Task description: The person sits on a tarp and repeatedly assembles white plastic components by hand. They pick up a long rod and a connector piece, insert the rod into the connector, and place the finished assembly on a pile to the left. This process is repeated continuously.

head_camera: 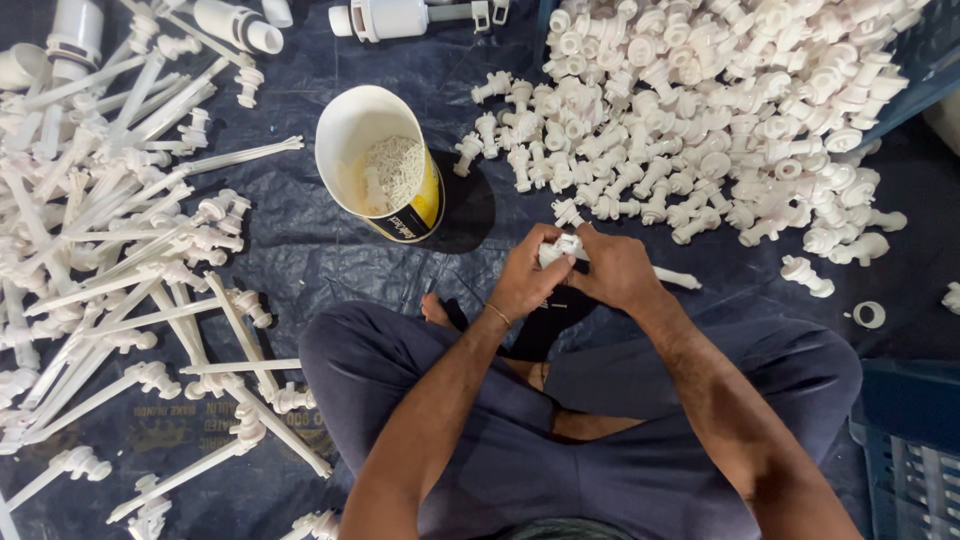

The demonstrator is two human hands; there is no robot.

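Note:
My left hand (528, 275) and my right hand (612, 268) meet in front of my crossed legs, both closed on a small white plastic fitting (562, 247). A thin white rod (678, 278) sticks out to the right from under my right hand. A yellow tub (380, 165) with small white pieces inside stands just up and left of my hands. Beyond my hands lies a big heap of short white plastic fittings (700, 110).
A pile of long white rods with fitted ends (110, 260) covers the left side of the dark floor sheet (300, 250). White tubes (400, 17) lie at the top. A loose white ring (868, 315) lies right. A blue crate (910, 450) stands at lower right.

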